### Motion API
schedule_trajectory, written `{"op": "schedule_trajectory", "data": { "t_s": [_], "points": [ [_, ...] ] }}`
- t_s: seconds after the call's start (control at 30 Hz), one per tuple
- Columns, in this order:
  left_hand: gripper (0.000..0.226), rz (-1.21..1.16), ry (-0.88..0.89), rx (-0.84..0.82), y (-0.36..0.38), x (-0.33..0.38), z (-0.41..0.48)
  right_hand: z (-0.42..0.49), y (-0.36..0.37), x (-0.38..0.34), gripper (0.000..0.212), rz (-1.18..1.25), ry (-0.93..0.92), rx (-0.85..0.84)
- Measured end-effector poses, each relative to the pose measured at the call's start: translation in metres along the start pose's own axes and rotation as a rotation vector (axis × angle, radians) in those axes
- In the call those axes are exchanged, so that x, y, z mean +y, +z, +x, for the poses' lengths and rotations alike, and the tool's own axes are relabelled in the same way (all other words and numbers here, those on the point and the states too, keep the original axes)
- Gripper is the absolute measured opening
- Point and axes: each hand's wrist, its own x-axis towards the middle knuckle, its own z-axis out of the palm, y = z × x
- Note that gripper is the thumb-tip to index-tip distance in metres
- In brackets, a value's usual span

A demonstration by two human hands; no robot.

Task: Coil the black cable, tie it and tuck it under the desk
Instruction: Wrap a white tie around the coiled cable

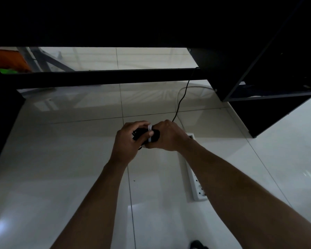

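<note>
**Editor:** Head view: what is in the middle?

**Photographer:** Two bare forearms reach in from the near edge and meet above a glossy white tiled floor (pixel 61 159). The hands are together. The left hand (pixel 127 141) curls its fingers over a coiled bundle of thin black cable (pixel 156 136), and the right hand (pixel 169 136) clamps the bundle's right end. A narrow white tie strip (pixel 149 139) wraps across the coil between them.

**Editor:** So where is the cable?

**Photographer:** It is held off the floor in both hands, on the near side of the black bench (pixel 106 76). The bench's crossbar runs left to right beyond them. One loose strand (pixel 182 97) leaves the bundle behind the right hand and climbs to the far right end of that crossbar. A thin white cord (pixel 177 97) curves just beside it.

**Editor:** What else is there?

**Photographer:** A long white plastic power strip (pixel 196 184) lies on the tiles under the right forearm, running near to far. A black open-sided shelf unit (pixel 258 90) stands at far right. At far left, beyond the crossbar, there is an orange shape (pixel 5 58) with a patch of green (pixel 6 70) below it; I cannot tell what either is. A small dark object (pixel 197 244) sits at the near edge, also too dim to identify.
</note>
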Motion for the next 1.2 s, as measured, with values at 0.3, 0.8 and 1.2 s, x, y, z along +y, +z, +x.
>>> {"op": "schedule_trajectory", "data": {
  "t_s": [0.3, 0.8, 1.2],
  "points": [
    [0.041, -0.027, -0.003, -0.036, 0.0016, 0.0004, -0.0024, -0.0027, -0.0012, -0.0007, 0.033, 0.081, 0.064, -0.031],
    [0.037, -0.01, -0.019, 0.014, 0.0013, -0.0042, -0.0031, 0.0014, 0.0006, 0.0001, 0.034, 0.026, 0.012, -0.039],
    [0.031, -0.088, -0.043, 0.005, 0.0022, -0.0016, -0.0058, 0.0035, 0.0023, -0.0007, 0.038, -0.013, 0.04, -0.083]
  ]
}}
